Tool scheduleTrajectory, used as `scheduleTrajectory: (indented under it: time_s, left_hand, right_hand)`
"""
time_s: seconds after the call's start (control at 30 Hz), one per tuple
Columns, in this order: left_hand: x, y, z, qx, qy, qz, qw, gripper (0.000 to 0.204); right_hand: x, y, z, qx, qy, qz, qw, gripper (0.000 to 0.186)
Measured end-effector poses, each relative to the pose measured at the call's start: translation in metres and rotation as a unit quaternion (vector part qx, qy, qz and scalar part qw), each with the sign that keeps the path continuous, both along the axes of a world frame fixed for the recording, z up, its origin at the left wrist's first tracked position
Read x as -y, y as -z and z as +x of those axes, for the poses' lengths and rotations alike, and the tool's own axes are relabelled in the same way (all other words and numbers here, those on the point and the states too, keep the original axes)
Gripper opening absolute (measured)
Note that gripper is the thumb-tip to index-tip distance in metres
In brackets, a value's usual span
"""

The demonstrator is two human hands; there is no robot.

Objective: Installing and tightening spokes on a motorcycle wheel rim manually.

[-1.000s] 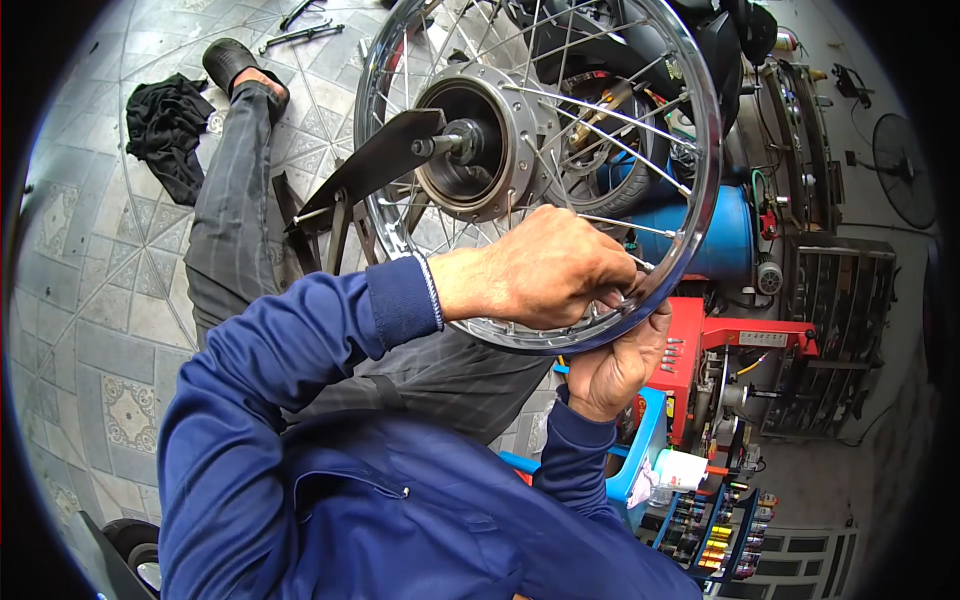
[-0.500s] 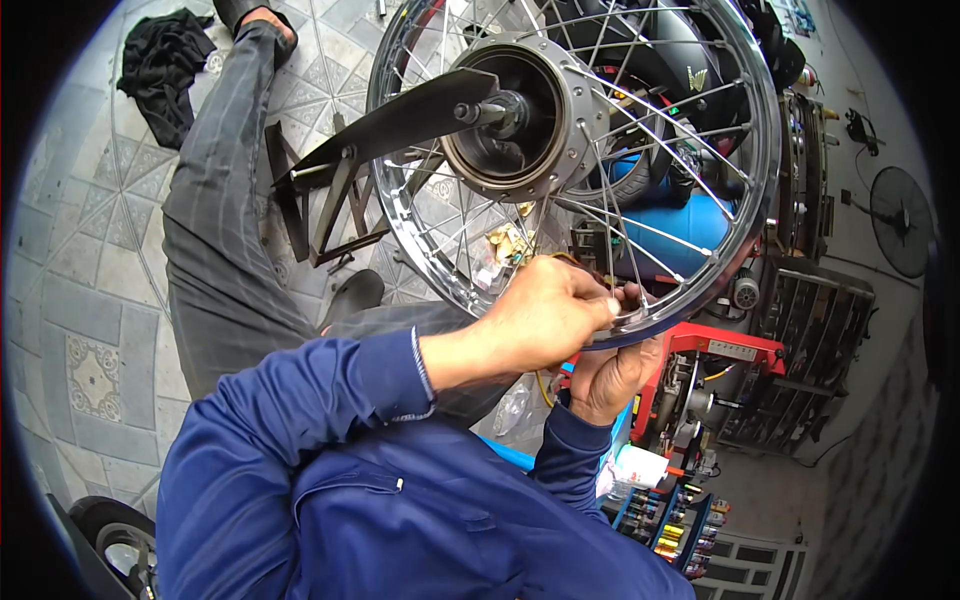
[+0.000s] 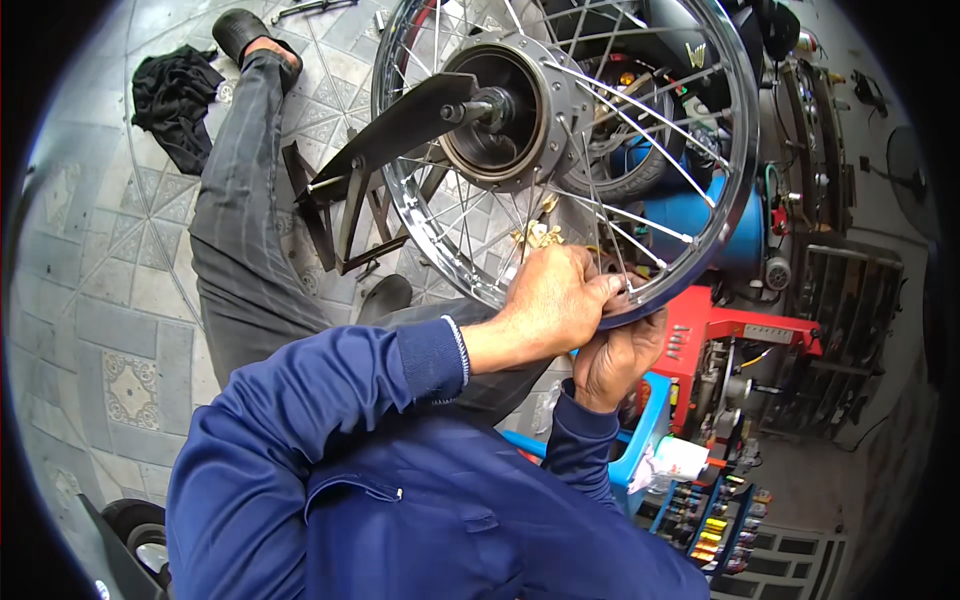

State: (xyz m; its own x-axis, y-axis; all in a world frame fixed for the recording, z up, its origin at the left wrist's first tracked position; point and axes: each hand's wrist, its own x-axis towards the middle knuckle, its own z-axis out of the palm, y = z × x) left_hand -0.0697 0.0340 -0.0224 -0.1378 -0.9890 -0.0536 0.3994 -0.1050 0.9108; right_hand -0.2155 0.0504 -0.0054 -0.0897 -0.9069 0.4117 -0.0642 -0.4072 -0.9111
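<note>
A spoked motorcycle wheel with a shiny rim [image 3: 744,140] and a grey hub [image 3: 562,135] is held up by its axle on a black metal stand [image 3: 390,122]. My left hand [image 3: 548,300] reaches across to the lower rim, thumb and fingers pinched around the end of a spoke. What exactly lies between those fingertips is partly hidden. Beneath it, my right hand [image 3: 618,362] grips the rim from the outer side, its fingertips out of sight behind the rim. Several silver spokes [image 3: 685,238] run from hub to rim above my hands.
Small gold-coloured parts [image 3: 540,235] lie on the tiled floor behind the wheel. Red equipment [image 3: 690,340] and a blue plastic piece [image 3: 652,410] stand to the right. Past the wheel are a blue drum [image 3: 725,225] and a motorcycle's dark body. A black cloth [image 3: 175,105] lies far left.
My view has shifted, so the surroundings sit differently in the picture. Both hands stay at the same lower part of the rim, the left fingers slightly changed in their pinch.
</note>
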Motion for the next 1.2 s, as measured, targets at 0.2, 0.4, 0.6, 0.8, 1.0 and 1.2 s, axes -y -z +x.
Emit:
scheduleTrajectory:
  time_s: [0.2,0.4,0.6,0.8,1.0,1.2]
  left_hand:
    - [0.013,-0.001,0.000,0.138,-0.063,-0.046,0.987,0.042]
    - [0.010,0.012,0.043,0.112,-0.028,-0.092,0.989,0.030]
    - [-0.006,0.031,0.038,0.043,0.006,-0.273,0.961,0.020]
    - [0.002,0.025,0.026,-0.094,0.150,-0.123,0.976,0.016]
    - [0.025,0.028,0.017,-0.007,-0.049,-0.388,0.920,0.014]
    - [0.006,0.032,0.037,0.039,-0.180,-0.365,0.913,0.019]
  right_hand:
    - [0.010,0.023,-0.015,-0.038,0.016,-0.060,0.997,0.025]
    - [-0.003,0.035,-0.016,0.016,-0.108,-0.012,0.994,0.038]
    - [-0.007,0.050,-0.017,-0.007,-0.065,0.014,0.998,0.038]
    - [-0.006,0.039,-0.015,0.000,-0.031,-0.021,0.999,0.040]
    - [-0.003,0.035,-0.015,0.005,-0.054,-0.013,0.998,0.044]
    - [0.001,0.032,-0.018,-0.019,-0.089,0.013,0.996,0.035]
